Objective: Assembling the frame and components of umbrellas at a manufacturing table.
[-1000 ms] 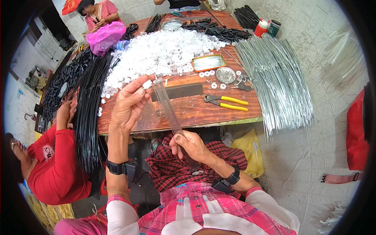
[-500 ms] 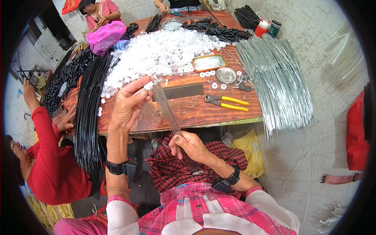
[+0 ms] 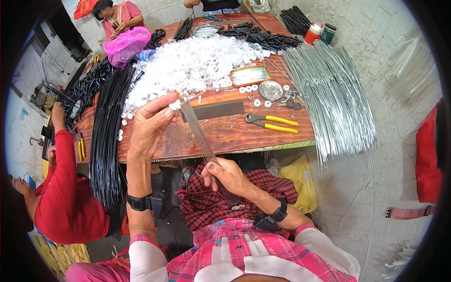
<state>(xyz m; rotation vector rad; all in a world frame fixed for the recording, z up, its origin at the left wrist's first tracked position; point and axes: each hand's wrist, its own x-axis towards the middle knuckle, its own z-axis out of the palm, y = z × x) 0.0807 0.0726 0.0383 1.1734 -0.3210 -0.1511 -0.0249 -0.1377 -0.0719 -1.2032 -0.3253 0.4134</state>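
Observation:
Above the table's near edge, my left hand [image 3: 152, 124] pinches a small white plastic cap [image 3: 175, 105] between thumb and fingers. The cap sits at the upper end of a bundle of thin, straight metal wires [image 3: 199, 132], beside a small clear piece [image 3: 189, 97]. My right hand [image 3: 226, 176] is closed around the bundle lower down, over my lap. The wires slant from upper left to lower right between both hands. Whether the cap is fitted onto a wire is too small to tell.
White and clear plastic parts [image 3: 188, 61] are heaped on the wooden table [image 3: 225, 129]. A dark bar [image 3: 213, 110] and yellow-handled cutters [image 3: 272, 123] lie near me. Silver wires [image 3: 329, 94] overhang at right, black rods [image 3: 105, 136] at left. A person in red [image 3: 70, 188] sits at left.
My left hand has shifted slightly left with the cap; my right hand stays put. The left co-worker's hands have moved, and yellow-handled pliers now show there. The far co-worker's hand has risen.

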